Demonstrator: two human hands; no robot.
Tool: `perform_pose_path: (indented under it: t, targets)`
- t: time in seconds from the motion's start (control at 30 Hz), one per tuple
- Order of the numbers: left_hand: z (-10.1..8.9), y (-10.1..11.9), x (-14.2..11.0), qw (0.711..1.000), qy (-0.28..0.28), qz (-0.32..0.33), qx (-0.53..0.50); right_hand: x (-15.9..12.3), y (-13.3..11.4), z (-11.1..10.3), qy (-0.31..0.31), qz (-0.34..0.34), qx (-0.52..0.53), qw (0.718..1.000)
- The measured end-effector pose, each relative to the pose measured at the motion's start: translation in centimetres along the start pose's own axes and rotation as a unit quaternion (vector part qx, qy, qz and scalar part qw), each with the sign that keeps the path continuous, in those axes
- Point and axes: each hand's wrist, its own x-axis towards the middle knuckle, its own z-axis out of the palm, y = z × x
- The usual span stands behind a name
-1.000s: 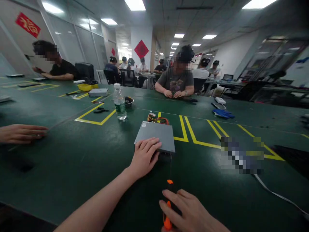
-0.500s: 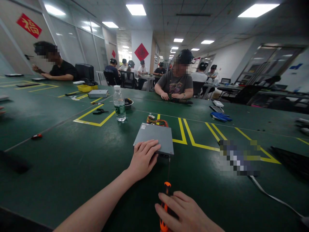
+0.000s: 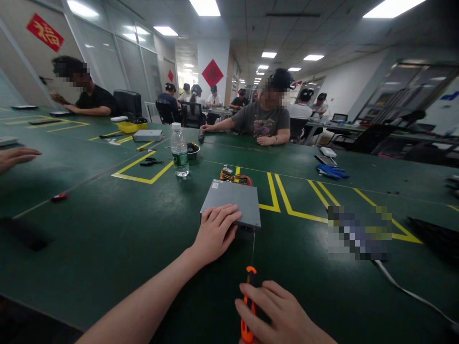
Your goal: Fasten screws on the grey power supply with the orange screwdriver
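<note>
the left bare hand (image 3: 215,235) is lying open on the flat grey metal box (image 3: 233,198), its fingers resting over the near edge. the right bare hand (image 3: 278,308) is gripping the orange-and-black screwdriver (image 3: 248,310), whose thin shaft is reaching toward the box's near right corner. the box is sitting on the dark green tabletop (image 3: 150,229), with multicoloured wires (image 3: 239,178) bunching behind it and a green-labelled clear plastic bottle (image 3: 180,155) standing beyond, leftward.
</note>
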Motion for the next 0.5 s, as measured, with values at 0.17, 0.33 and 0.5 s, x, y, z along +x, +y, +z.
perform_pose_path:
  t: [0.17,0.33,0.5]
  targets:
    - [0.0,0.0,0.0,1.000,0.001,-0.001,0.002,-0.8,-0.3,0.3,0.050,0.022,0.019,0.998]
    - [0.0,0.1,0.0,1.000,0.001,-0.001,0.003,-0.7,-0.2,-0.6,-0.031,0.025,0.008,0.999]
    - [-0.3,0.1,0.0,1.000,-0.005,0.000,-0.003,-0.5,0.0,-0.9,-0.019,0.019,0.015,1.000]
